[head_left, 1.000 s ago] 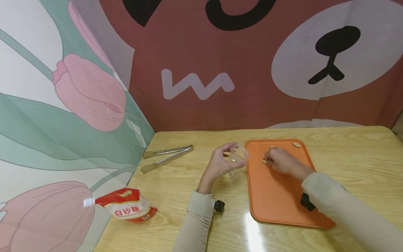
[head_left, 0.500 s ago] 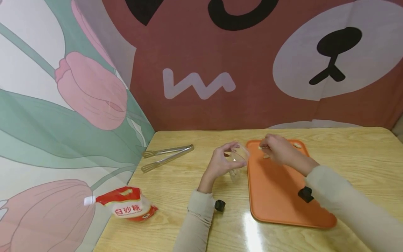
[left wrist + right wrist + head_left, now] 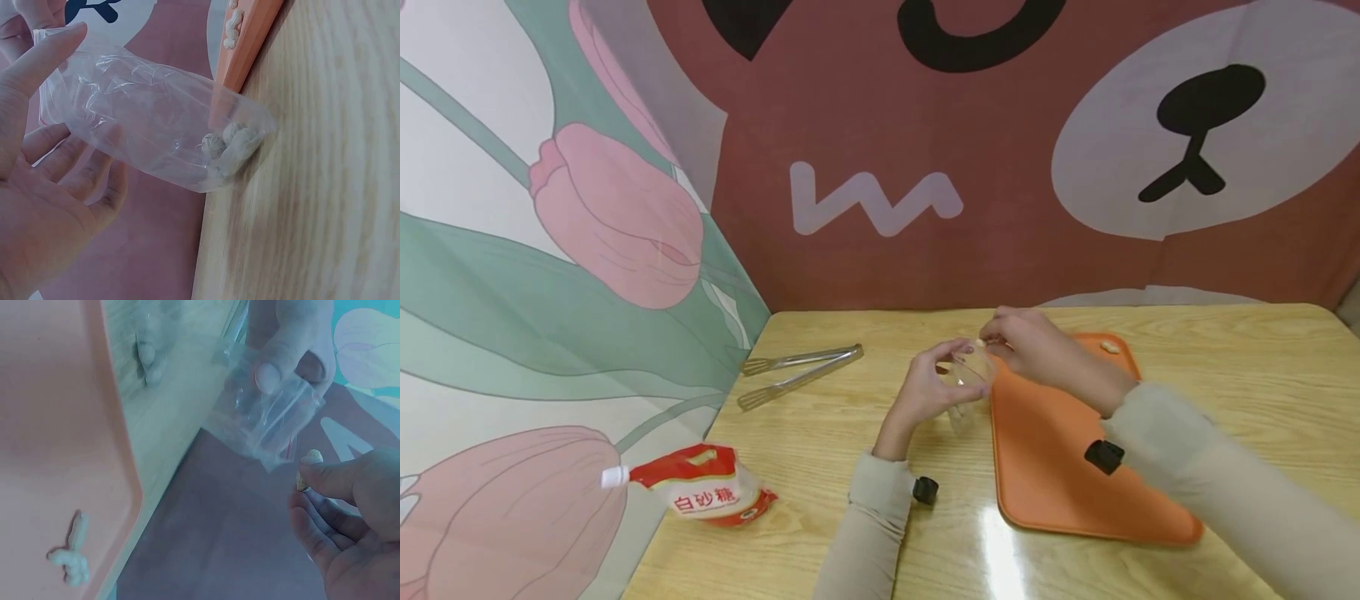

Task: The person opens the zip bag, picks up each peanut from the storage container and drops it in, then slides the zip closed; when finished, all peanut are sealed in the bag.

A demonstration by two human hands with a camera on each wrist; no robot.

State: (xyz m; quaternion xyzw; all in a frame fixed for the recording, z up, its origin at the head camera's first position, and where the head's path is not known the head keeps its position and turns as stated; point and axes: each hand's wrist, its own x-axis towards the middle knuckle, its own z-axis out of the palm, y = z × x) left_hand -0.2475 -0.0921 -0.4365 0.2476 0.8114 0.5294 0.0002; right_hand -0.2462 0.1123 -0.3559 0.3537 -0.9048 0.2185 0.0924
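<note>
My left hand grips a clear zip bag near its mouth, thumb on one side and fingers on the other. Several peanuts lie in the bag's bottom end, which hangs down close over the table. With thumb and fingertips, my right hand pinches a peanut right at the bag's mouth. Under the right forearm is an orange tray-like board with a raised rim. More peanuts rest on it near one edge, partly hidden by the right hand in the head view.
Metal tongs lie spread on the wooden table, left of the hands. A red and white sugar bag with a white cap sits at the table's left edge. Behind stands a printed bear backdrop.
My right hand has lifted a peanut off the orange board and carried it left to the mouth of the zip bag. The left hand and the bag have barely moved.
</note>
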